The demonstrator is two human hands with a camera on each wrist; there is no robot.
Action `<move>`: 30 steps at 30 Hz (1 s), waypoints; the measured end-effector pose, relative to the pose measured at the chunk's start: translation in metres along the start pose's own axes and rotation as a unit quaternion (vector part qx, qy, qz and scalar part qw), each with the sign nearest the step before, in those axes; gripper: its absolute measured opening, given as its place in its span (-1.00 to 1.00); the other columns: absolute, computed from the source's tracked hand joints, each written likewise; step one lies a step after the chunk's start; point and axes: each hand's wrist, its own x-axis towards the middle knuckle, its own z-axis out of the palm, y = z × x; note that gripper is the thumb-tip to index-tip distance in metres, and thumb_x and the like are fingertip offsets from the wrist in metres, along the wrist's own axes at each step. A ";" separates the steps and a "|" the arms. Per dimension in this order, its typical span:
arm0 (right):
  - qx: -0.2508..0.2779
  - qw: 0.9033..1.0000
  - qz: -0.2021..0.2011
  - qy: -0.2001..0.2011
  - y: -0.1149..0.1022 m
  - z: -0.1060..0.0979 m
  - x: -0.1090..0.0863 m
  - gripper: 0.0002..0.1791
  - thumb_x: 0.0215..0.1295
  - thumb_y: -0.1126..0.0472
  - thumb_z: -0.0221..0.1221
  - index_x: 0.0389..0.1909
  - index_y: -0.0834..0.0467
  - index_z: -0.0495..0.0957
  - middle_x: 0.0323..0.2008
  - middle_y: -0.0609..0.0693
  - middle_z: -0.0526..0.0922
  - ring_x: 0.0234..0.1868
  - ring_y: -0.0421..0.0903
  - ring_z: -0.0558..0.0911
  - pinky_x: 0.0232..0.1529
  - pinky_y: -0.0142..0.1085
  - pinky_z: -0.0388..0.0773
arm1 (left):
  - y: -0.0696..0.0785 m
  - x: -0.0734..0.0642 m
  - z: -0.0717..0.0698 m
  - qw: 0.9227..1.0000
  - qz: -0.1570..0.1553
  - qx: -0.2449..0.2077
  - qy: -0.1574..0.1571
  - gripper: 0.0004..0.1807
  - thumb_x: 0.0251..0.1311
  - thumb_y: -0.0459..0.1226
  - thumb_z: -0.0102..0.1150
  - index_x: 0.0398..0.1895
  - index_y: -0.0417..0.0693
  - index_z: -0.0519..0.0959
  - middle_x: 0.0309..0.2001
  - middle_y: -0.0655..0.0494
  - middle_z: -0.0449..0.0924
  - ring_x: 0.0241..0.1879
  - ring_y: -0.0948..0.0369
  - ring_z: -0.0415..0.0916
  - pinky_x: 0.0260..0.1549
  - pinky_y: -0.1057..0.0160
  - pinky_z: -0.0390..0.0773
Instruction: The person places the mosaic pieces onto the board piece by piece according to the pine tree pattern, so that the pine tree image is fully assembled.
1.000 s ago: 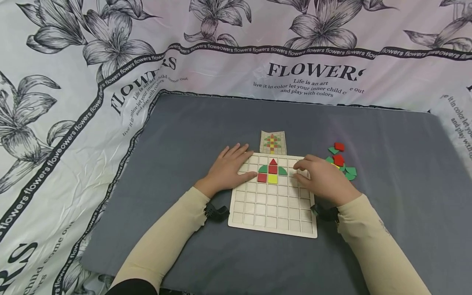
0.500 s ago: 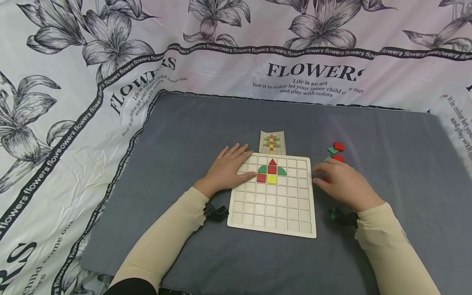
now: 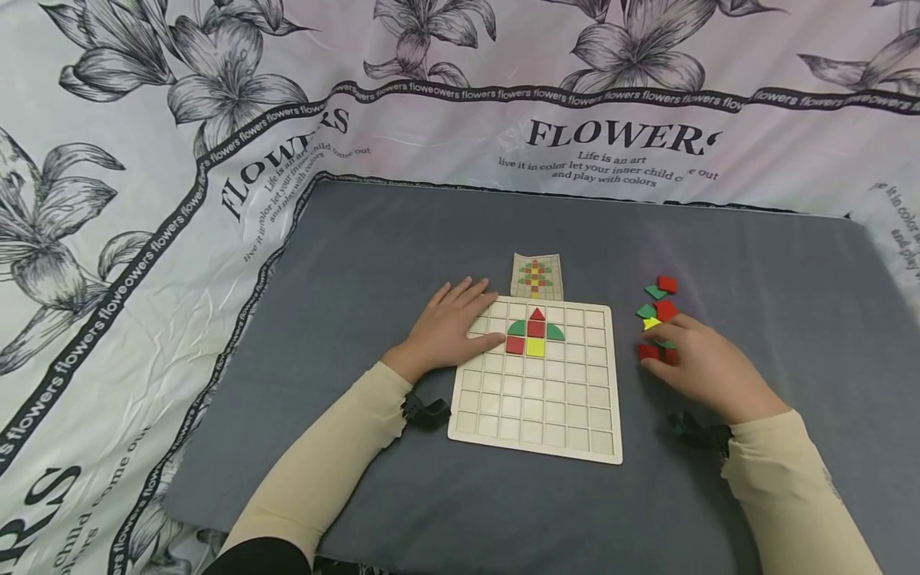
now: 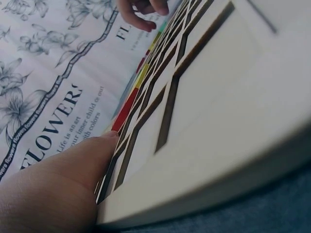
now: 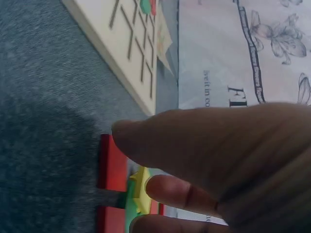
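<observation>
My left hand (image 3: 442,331) rests with spread fingers on the upper left part of a pale wooden grid board (image 3: 532,407), its thumb by a red square tile (image 3: 514,345). Also set in the grid are a red triangle (image 3: 536,315), another red square, a yellow square (image 3: 535,346) and two green curved tiles (image 3: 555,331). To the right of the board, my right hand (image 3: 707,367) hovers over loose tiles, thumb and fingers apart. In the right wrist view its thumb is by a red tile (image 5: 115,165), with the fingers near a yellow tile (image 5: 141,190). Some tiles are hidden under it.
A small pattern card (image 3: 537,277) with a coloured tree design lies behind the board's top edge. More loose tiles, such as a red one (image 3: 667,284) and a green one (image 3: 645,311), lie beyond my right hand. Grey cloth (image 3: 402,231) covers the table.
My right hand has moved right from the board's right side, over to the loose tiles. The left hand stays on the board, and the tiles in the grid look the same.
</observation>
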 end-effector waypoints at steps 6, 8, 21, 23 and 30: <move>-0.013 1.000 -0.013 0.005 0.008 0.006 -0.002 -0.66 0.17 0.28 0.46 -0.01 0.24 0.74 -0.09 0.18 0.66 -0.26 0.01 0.58 -0.20 0.05 0.61 | 0.003 0.002 -0.001 1.000 0.006 -0.003 -0.001 -0.12 0.46 0.37 -0.06 0.70 0.21 0.15 0.71 0.14 -0.05 0.71 0.13 -0.23 0.66 0.00 -0.31; -0.015 1.000 -0.016 0.006 0.009 0.008 -0.002 -0.67 0.17 0.31 0.43 -0.02 0.26 0.74 -0.10 0.19 0.66 -0.28 0.01 0.57 -0.22 0.03 0.60 | 0.003 0.002 -0.002 1.000 0.006 -0.003 -0.001 -0.12 0.46 0.37 -0.06 0.70 0.21 0.15 0.71 0.14 -0.05 0.71 0.13 -0.24 0.66 0.00 -0.31; 0.006 1.000 0.003 -0.026 -0.003 0.012 0.010 -0.78 0.25 0.26 0.37 -0.10 0.24 0.75 -0.31 0.02 0.74 -0.29 0.00 0.67 -0.19 0.06 0.66 | 0.001 0.000 -0.001 1.000 -0.001 0.004 -0.002 -0.13 0.47 0.37 -0.07 0.70 0.22 0.14 0.71 0.15 -0.06 0.71 0.13 -0.25 0.66 0.00 -0.31; 0.009 1.000 0.014 -0.026 -0.006 0.012 0.012 -0.78 0.24 0.24 0.37 -0.12 0.23 0.75 -0.33 0.01 0.75 -0.31 -0.01 0.67 -0.22 0.05 0.67 | 0.001 0.000 -0.001 1.000 0.001 0.002 -0.001 -0.13 0.47 0.36 -0.06 0.70 0.21 0.15 0.71 0.15 -0.05 0.71 0.13 -0.25 0.66 0.00 -0.31; 0.004 0.999 0.033 -0.012 -0.012 0.007 0.012 -0.76 0.14 0.20 0.38 -0.18 0.18 0.77 -0.38 -0.04 0.75 -0.37 -0.08 0.64 -0.36 -0.11 0.61 | 0.000 -0.001 -0.001 1.000 0.002 -0.005 0.000 -0.12 0.46 0.37 -0.06 0.70 0.21 0.16 0.71 0.14 -0.04 0.71 0.13 -0.24 0.66 0.00 -0.32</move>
